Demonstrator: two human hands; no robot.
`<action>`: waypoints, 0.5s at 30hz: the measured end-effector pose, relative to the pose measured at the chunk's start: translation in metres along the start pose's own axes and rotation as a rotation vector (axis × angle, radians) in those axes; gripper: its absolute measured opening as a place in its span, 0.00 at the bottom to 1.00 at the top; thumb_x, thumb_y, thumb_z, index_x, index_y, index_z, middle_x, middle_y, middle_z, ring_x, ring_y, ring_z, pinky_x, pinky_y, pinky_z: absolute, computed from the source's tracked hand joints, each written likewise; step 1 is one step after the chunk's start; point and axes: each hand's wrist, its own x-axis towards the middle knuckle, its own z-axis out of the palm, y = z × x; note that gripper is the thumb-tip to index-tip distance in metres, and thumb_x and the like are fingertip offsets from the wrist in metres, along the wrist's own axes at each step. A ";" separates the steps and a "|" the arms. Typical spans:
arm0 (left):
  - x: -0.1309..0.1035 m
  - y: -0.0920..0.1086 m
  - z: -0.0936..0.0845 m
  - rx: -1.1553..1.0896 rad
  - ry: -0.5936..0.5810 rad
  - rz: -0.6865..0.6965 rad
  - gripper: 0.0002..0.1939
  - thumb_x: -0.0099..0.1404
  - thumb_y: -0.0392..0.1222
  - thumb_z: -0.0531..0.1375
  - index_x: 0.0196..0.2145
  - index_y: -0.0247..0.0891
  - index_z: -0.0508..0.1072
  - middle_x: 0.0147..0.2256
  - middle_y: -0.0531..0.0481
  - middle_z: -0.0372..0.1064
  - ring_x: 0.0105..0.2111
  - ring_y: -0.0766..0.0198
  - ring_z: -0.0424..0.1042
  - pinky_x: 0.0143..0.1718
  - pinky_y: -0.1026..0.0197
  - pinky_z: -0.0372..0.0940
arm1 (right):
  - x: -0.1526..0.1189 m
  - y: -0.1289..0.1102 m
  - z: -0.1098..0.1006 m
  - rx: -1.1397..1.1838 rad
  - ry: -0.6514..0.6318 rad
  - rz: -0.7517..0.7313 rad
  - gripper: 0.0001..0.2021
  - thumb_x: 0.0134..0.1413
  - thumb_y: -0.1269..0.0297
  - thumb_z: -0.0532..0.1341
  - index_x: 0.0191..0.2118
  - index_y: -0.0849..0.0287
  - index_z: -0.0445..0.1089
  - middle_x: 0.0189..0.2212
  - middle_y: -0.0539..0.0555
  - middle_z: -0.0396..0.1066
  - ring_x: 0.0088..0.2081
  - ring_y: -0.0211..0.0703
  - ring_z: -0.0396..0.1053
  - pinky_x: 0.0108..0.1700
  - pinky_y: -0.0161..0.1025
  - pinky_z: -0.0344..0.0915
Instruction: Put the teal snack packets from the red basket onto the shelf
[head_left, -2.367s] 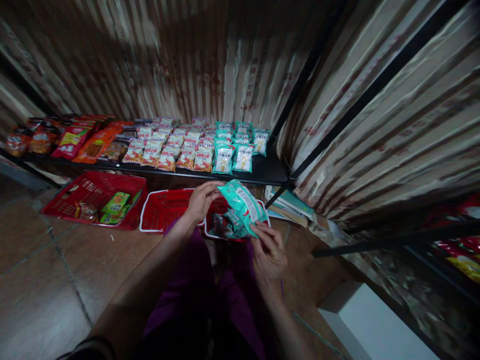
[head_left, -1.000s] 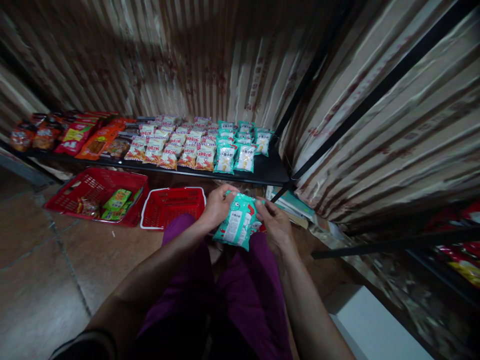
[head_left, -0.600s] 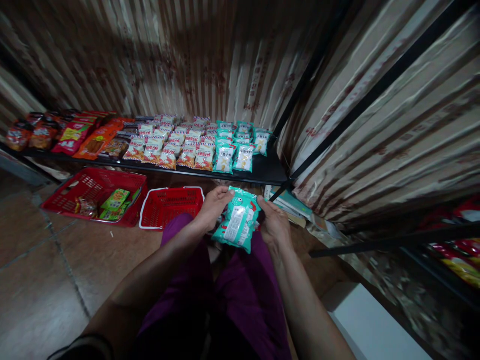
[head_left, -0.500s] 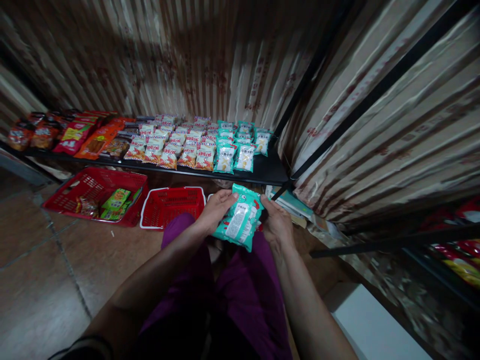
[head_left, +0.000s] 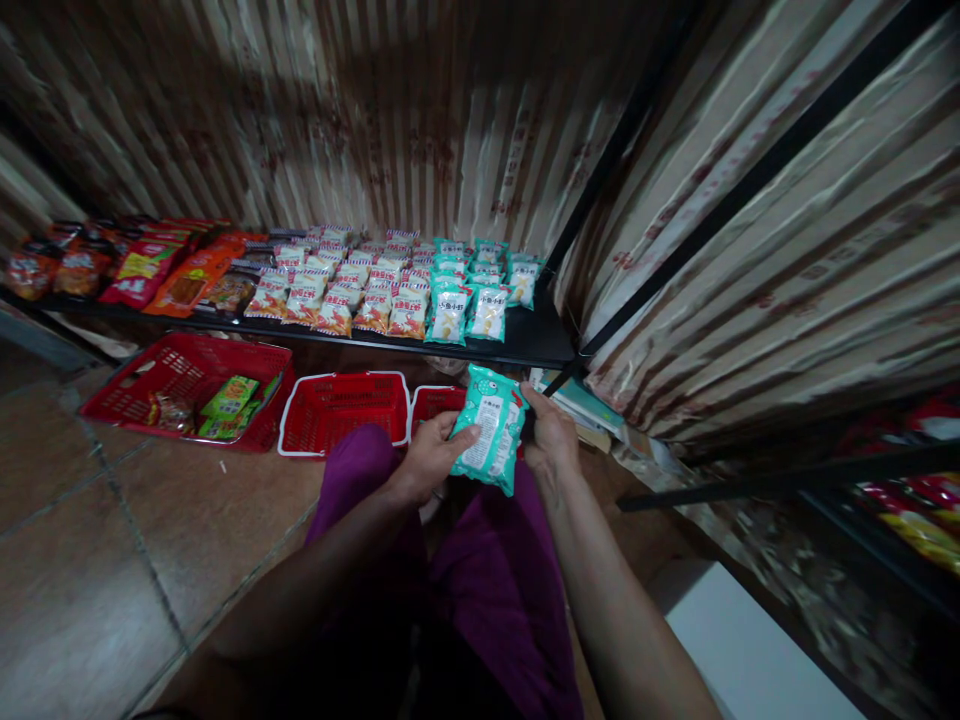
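Striped, crinkled curtain (head_left: 375, 150) hung behind black shelf (head_left: 544, 340); orange, white and teal pouches (head_left: 448, 312) lined up, many fronts outward, seemingly for easy reading. Below left, slotted red basket (head_left: 271, 425) held flat green packets (head_left: 229, 398). Left hand (head_left: 431, 458) pinched puffy, glossy teal bag (head_left: 493, 425) along left side, above purple-clad knees; right hand (head_left: 553, 435) gripped far-right corner, apparently keeping printed back readable.

The lone view looks from the wearer's head, forward and steeply down, close over the hands (head_left: 487, 435), the shelf (head_left: 536, 335) crossing beyond.
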 end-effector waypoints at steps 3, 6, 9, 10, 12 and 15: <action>0.001 -0.007 0.000 -0.031 0.029 -0.013 0.28 0.38 0.56 0.71 0.32 0.33 0.74 0.27 0.49 0.74 0.24 0.66 0.70 0.28 0.64 0.63 | -0.001 -0.001 0.003 -0.012 0.021 0.029 0.16 0.25 0.60 0.74 0.22 0.60 0.71 0.18 0.47 0.73 0.18 0.38 0.67 0.21 0.35 0.65; 0.001 -0.010 -0.003 -0.048 0.063 -0.012 0.27 0.39 0.55 0.71 0.31 0.33 0.74 0.27 0.49 0.74 0.24 0.66 0.70 0.28 0.64 0.63 | -0.008 -0.003 0.004 -0.046 -0.077 0.044 0.17 0.27 0.56 0.74 0.23 0.59 0.71 0.18 0.46 0.72 0.18 0.35 0.66 0.20 0.32 0.63; 0.004 -0.009 -0.007 -0.080 0.102 -0.005 0.26 0.41 0.54 0.71 0.32 0.32 0.74 0.28 0.48 0.74 0.25 0.65 0.71 0.29 0.63 0.63 | -0.023 -0.004 0.003 -0.120 -0.227 0.084 0.19 0.31 0.51 0.72 0.28 0.59 0.73 0.22 0.47 0.74 0.21 0.36 0.68 0.22 0.32 0.63; 0.006 -0.009 -0.008 -0.100 0.118 0.001 0.26 0.41 0.53 0.71 0.33 0.33 0.74 0.28 0.48 0.74 0.26 0.64 0.71 0.30 0.63 0.64 | -0.029 -0.004 0.002 -0.149 -0.267 0.098 0.20 0.32 0.50 0.71 0.30 0.59 0.73 0.23 0.48 0.75 0.23 0.37 0.70 0.24 0.33 0.64; 0.008 -0.007 -0.009 -0.137 0.147 0.023 0.26 0.41 0.52 0.72 0.35 0.33 0.73 0.30 0.47 0.75 0.28 0.63 0.72 0.32 0.62 0.65 | -0.039 -0.001 -0.002 -0.193 -0.328 0.114 0.21 0.32 0.50 0.71 0.34 0.58 0.74 0.27 0.50 0.77 0.27 0.40 0.72 0.28 0.34 0.67; 0.011 -0.006 -0.011 -0.160 0.172 0.050 0.27 0.41 0.52 0.72 0.35 0.33 0.73 0.31 0.47 0.75 0.28 0.63 0.73 0.33 0.62 0.66 | -0.049 0.005 -0.009 -0.248 -0.365 0.122 0.22 0.32 0.52 0.72 0.36 0.58 0.75 0.30 0.51 0.77 0.28 0.39 0.73 0.30 0.33 0.68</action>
